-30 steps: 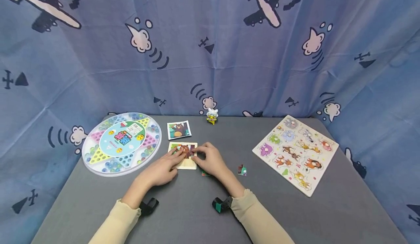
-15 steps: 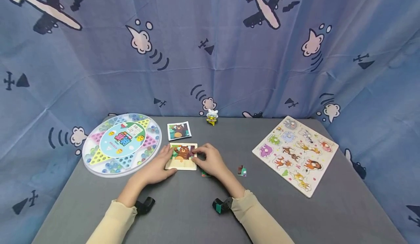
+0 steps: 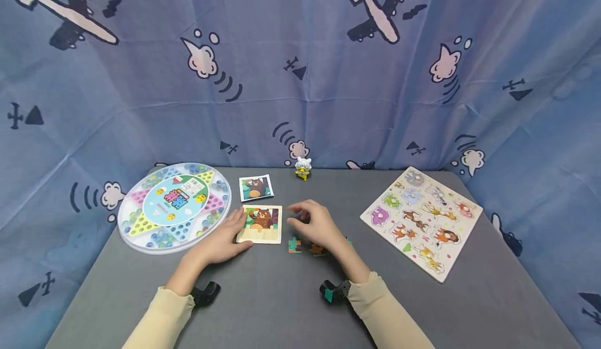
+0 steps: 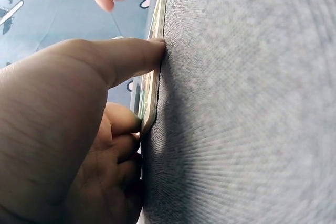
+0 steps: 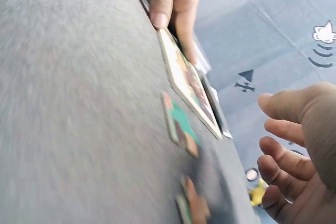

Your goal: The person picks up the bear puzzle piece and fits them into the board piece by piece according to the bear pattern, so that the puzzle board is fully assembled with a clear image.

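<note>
A jigsaw board [image 3: 268,237] with a pale frame lies flat on the table, its upper part showing a brown bear and its lower strip bare. My left hand [image 3: 224,240] holds the board by its left side, thumb at the near edge and index finger by the far corner. To the right of the board, my right hand [image 3: 321,226] hovers with loosely bent fingers and nothing between them. Below that hand lie a green jigsaw piece [image 3: 295,245] and a brown jigsaw piece [image 3: 317,250]. Another green piece is mostly hidden by the wrist.
Behind the board lies a bear picture card [image 3: 255,187]. A round marble game board [image 3: 173,234] sits to the left, and a square animal puzzle [image 3: 413,216] to the right. A small figurine [image 3: 303,168] stands at the back before the curtain [image 3: 300,114].
My left hand has slid off the bear picture to the board's left edge. My right hand has let go of the board's right side and moved right, uncovering pieces.
</note>
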`<action>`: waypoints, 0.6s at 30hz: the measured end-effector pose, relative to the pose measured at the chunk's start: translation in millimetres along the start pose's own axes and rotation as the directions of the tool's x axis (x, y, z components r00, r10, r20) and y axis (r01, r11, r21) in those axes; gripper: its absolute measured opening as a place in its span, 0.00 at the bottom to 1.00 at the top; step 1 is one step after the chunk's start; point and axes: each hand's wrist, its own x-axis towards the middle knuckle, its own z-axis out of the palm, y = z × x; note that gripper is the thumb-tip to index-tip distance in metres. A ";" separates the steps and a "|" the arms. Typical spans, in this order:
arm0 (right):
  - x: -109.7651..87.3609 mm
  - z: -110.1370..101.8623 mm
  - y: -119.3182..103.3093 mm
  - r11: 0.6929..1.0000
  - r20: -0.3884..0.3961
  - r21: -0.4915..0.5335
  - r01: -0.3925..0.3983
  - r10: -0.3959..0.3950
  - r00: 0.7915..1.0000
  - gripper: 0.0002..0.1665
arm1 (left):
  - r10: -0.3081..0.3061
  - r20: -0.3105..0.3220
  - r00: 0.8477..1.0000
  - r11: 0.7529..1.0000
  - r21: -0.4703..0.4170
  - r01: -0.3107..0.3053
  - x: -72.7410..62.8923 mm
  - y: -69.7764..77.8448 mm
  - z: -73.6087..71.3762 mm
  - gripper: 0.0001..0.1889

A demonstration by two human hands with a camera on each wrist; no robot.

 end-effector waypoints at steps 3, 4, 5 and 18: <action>-6.7 -10.9 5.3 1.000 -0.027 0.001 0.019 -0.019 0.999 0.18 | 0.006 0.000 1.000 1.000 0.004 -0.006 -0.3 0.1 0.2 0.46; -9.2 -14.2 7.3 1.000 -0.035 0.002 0.028 -0.028 0.999 0.19 | 0.006 0.000 1.000 1.000 0.003 -0.006 -0.4 0.4 0.2 0.46; -11.8 -17.2 9.5 0.999 -0.040 0.003 0.034 -0.034 0.999 0.19 | 0.005 0.000 1.000 1.000 0.001 -0.005 -0.4 0.4 0.3 0.45; -46.9 -18.2 24.7 0.998 -0.021 -0.019 0.064 -0.065 0.998 0.17 | -0.003 -0.007 1.000 1.000 -0.013 0.003 -1.4 0.5 -0.2 0.45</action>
